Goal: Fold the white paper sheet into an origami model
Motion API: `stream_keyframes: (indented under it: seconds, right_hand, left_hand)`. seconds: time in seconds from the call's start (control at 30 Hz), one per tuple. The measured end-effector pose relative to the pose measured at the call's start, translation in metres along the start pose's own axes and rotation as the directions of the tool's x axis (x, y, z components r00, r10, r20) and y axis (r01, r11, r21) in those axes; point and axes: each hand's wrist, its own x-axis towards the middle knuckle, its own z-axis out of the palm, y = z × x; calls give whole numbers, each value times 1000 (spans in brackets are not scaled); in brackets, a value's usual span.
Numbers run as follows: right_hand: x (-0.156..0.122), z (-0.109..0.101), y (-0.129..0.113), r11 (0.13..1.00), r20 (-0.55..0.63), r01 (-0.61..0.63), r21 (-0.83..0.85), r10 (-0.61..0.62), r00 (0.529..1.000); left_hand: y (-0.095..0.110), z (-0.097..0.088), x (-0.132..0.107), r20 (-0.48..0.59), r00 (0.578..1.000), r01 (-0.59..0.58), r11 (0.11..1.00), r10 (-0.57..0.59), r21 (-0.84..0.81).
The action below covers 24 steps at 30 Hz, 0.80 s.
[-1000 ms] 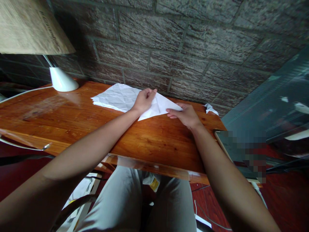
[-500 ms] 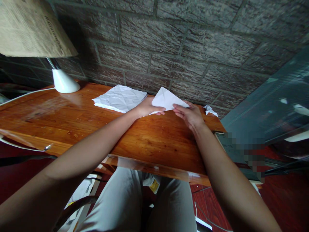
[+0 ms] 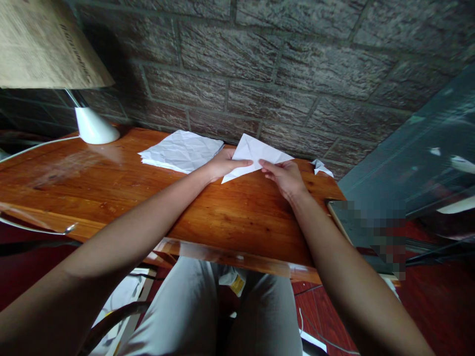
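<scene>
Both hands grip a folded sheet of white paper [image 3: 253, 147], triangular in outline with creases across its face, held just above the wooden desk. At its left side my left hand [image 3: 223, 165] is closed on it, thumb lying across the front and the other fingers behind. My right hand [image 3: 282, 174] pinches the lower right edge, its thumb and fingertips near the middle of that edge. The fingers behind the paper are hidden. Close to my left hand lies a stack of creased white paper sheets [image 3: 181, 151].
A small folded paper piece [image 3: 322, 168] sits at the desk's back right. On the left stands a lamp with a white base [image 3: 95, 126]. The wooden desk [image 3: 237, 212] meets a stone-block wall [image 3: 208, 59]. A dark flat device [image 3: 343, 217] is at the right edge.
My right hand has slid left and inward along the paper's lower edge, bringing its thumb close to the left thumb. More of the paper's lower left corner shows. The view has shifted slightly.
</scene>
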Motion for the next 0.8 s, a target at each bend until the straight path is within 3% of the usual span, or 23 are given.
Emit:
stream_keyframes:
  seconds: [0.3, 0.57, 0.8]
  right_hand:
    - [0, 2, 4, 998, 52, -31, -61, 34, 998]
    - [-1, 3, -2, 988, 76, -113, 100, 106, 991]
    - [-2, 1, -4, 985, 58, -99, 139, 92, 994]
  left_hand:
    - [-2, 0, 2, -61, 998, -5, 1000, 4, -20]
    - [6, -1, -2, -20, 997, -71, 995, 73, 72]
    - [7, -5, -1, 30, 999, -40, 992, 37, 117]
